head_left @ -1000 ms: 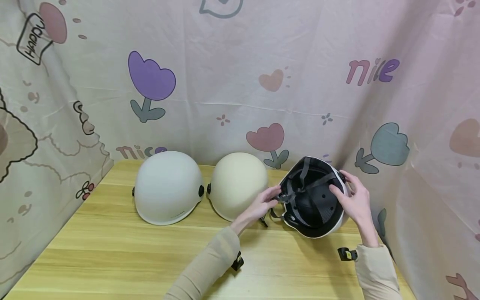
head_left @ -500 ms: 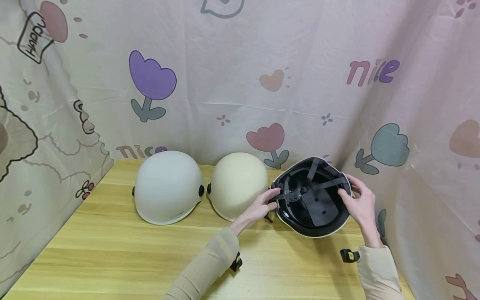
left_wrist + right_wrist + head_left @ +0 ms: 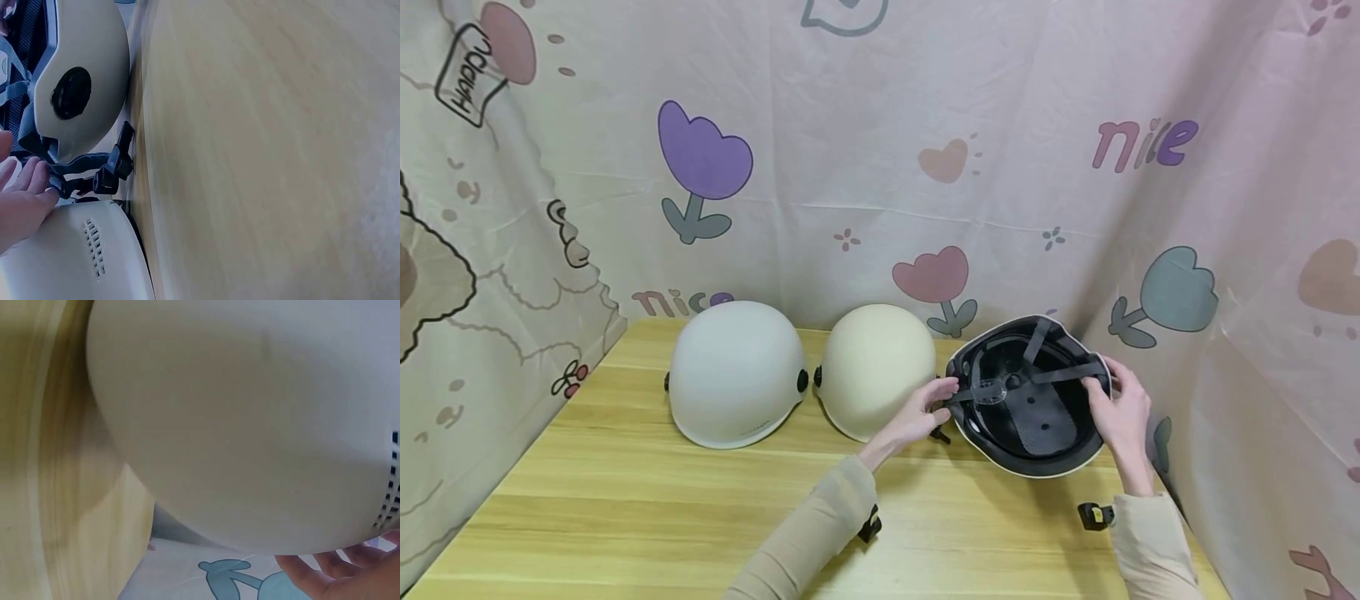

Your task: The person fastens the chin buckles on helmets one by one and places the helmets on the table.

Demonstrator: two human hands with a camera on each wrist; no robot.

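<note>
A helmet (image 3: 1045, 417) with a pale shell rests at the right with its black padded inside and grey crossing straps facing me. My right hand (image 3: 1120, 410) grips its right rim, thumb at the inner edge and fingers behind the shell; the right wrist view shows fingertips under the shell (image 3: 237, 425). At its left edge, my left hand (image 3: 919, 414) touches the strap side with extended fingers, thumb apart. In the left wrist view a black strap with a buckle (image 3: 112, 172) dangles beside those fingers, between this helmet and the cream helmet (image 3: 880, 367).
A white helmet (image 3: 737, 375) stands dome up at the left, beside the cream one. The wooden table (image 3: 647, 517) stretches toward me in front of them. A printed curtain (image 3: 850, 125) hangs close behind and along both sides.
The right-hand helmet has turned so that its inside faces me more squarely, and its right rim has moved right with my right hand. My left hand has barely moved.
</note>
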